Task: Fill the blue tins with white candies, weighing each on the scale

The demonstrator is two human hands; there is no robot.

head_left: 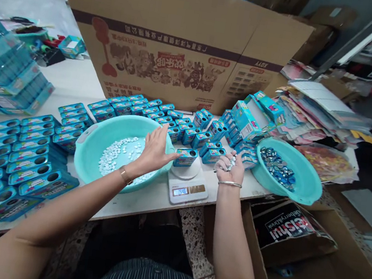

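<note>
My left hand [156, 148] is over the right rim of a turquoise basin [94, 128] with small white candies [109, 158] in it. Its fingers are spread, and the thumb tip reaches to a small blue box [185, 157]; whether they touch I cannot tell. That box stands on a white digital scale [188, 189] with a lit display. To the right of the scale, my right hand [233, 169] is turned palm up, its fingers curled around several white candies [231, 161].
Rows of blue boxes [38, 155] stand at the left, with more behind the scale. A second turquoise basin [306, 178] at the right holds shiny lids. A large cardboard sheet [190, 14] stands behind. Below right is an open carton [343, 275].
</note>
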